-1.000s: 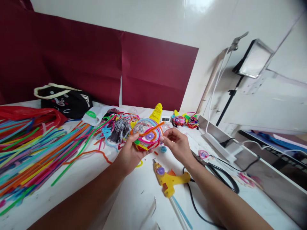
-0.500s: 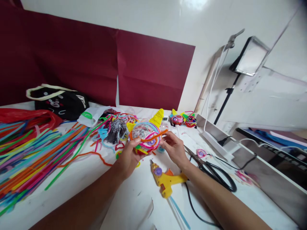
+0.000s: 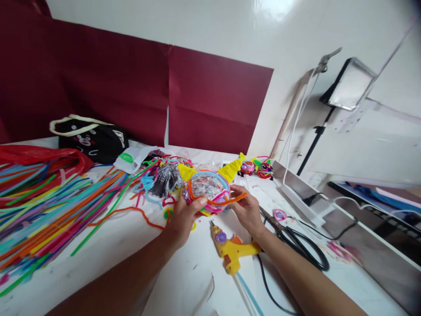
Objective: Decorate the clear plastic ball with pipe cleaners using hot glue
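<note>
A round pipe-cleaner animal head with two pointed yellow ears is held above the table, its greyish hollow-looking side tilted up. My left hand is closed around its left edge, the thumb pressing at the rim. Across the lower front runs a bent orange pipe cleaner, its free end sticking out to the right. My right hand has its fingers closed at that pipe cleaner, against the head's right side; some fingertips are hidden. Below the hands lies a yellow hot glue gun with a pale blue glue stick in it.
Loose coloured pipe cleaners cover the left side. Black-handled scissors lie right of the glue gun, close to my right forearm. Two finished-looking colourful figures stand at the back. A black pouch and a grey cable tray flank the table.
The head has tipped so its hollow-looking side and both ears show more; the face has turned downward. The orange pipe cleaner's free end points further right. The view has shifted slightly left.
</note>
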A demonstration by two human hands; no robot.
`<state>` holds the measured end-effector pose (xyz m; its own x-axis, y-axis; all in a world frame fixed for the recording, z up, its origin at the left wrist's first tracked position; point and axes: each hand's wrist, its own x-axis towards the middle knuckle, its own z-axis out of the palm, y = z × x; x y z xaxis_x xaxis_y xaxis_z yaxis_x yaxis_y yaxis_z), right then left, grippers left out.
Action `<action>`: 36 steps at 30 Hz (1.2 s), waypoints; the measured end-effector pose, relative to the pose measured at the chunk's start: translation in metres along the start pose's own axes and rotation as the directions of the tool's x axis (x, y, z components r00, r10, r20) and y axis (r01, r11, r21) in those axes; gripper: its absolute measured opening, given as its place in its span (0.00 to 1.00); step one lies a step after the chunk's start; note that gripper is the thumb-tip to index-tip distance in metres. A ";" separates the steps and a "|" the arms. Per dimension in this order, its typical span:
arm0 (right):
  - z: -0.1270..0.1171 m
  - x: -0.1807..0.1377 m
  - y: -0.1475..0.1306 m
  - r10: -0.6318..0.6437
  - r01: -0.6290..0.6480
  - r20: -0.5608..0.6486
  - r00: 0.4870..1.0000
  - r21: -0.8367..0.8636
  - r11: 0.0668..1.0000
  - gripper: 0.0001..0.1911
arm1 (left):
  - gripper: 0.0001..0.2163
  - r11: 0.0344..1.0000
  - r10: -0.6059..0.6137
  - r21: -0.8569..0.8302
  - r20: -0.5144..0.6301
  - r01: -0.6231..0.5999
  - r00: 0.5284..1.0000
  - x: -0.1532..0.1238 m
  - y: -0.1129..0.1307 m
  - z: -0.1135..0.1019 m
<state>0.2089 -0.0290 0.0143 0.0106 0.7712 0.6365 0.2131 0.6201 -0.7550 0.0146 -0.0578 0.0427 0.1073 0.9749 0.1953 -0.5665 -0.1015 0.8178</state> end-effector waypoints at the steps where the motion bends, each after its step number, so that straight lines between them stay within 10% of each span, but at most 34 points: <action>1: 0.000 0.000 0.000 -0.008 0.008 -0.003 1.000 -0.009 1.000 0.18 | 0.32 1.000 0.010 0.003 0.000 -0.010 1.000 0.000 -0.001 0.000; 16: -0.005 0.000 -0.007 -0.079 0.079 0.008 0.997 -0.097 0.992 0.06 | 0.31 0.999 0.049 -0.024 0.003 -0.049 0.999 -0.002 0.000 0.000; 36: -0.001 0.000 -0.011 0.150 -0.181 0.153 0.977 0.214 0.960 0.14 | 0.30 0.997 -0.065 -0.039 -0.017 0.064 0.998 0.002 -0.004 -0.002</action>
<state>0.2072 -0.0362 0.0227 -0.1072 0.8684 0.4841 -0.0060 0.4863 -0.8738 0.0152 -0.0549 0.0388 0.1304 0.9825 0.1327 -0.5896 -0.0308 0.8071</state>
